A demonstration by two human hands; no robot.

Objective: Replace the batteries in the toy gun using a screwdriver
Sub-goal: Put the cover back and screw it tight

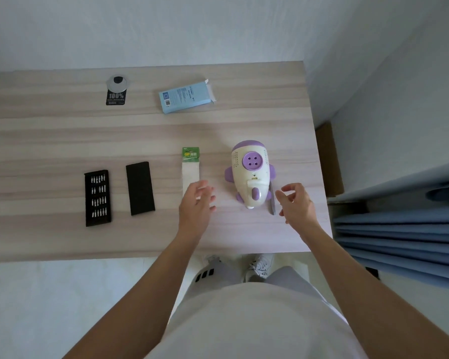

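Note:
A white and purple toy gun [250, 174] lies on the wooden table [62, 141] at the right. A grey screwdriver [272, 200] lies along its right side, partly hidden. A green-topped battery pack [191, 164] lies to the toy's left. My left hand [196, 206] hovers over the pack's near end with relaxed fingers and holds nothing. Just right of the toy, my right hand [297, 203] hangs with loosely curled fingers and is also empty.
A black tray of screwdriver bits [98, 198] and its black lid [140, 188] lie at the left. A blue box [186, 97] and a black card with a round disc [116, 91] sit at the back. Blue curtains [399, 229] hang past the table's right edge.

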